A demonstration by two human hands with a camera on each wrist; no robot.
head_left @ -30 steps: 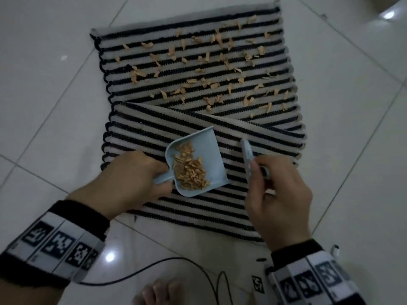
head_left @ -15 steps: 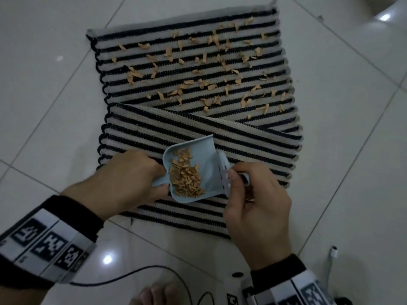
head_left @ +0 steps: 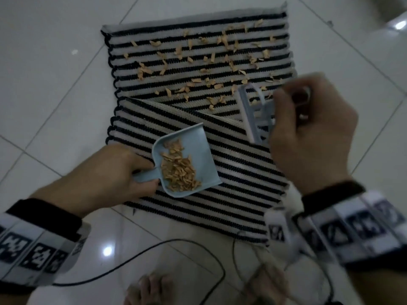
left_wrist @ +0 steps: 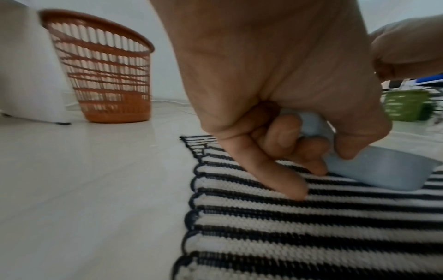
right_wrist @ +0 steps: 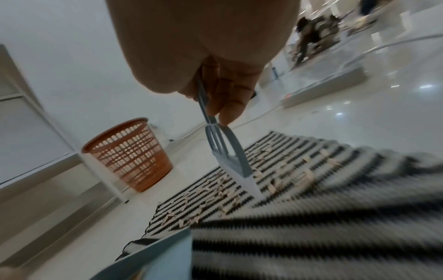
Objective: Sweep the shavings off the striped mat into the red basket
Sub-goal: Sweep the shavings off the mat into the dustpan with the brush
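Left hand point(head_left: 108, 172) fingers point(left_wrist: 275, 170) wrapped round the dustpan point(head_left: 187, 159) handle, pan on the striped mat point(head_left: 231, 194), shavings point(head_left: 178, 170) inside. Right hand point(head_left: 308, 133) fingers pinch the brush point(right_wrist: 227, 155), held above loose shavings. Red basket point(left_wrist: 105, 75) well beyond the left fingers.

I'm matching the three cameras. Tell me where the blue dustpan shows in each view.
Head: blue dustpan sits centre, on the striped mat, left hand gripping its handle.
Left wrist: right of centre, under the fingers.
Right wrist: only an edge, bottom left.
Shared landmark: the striped mat.
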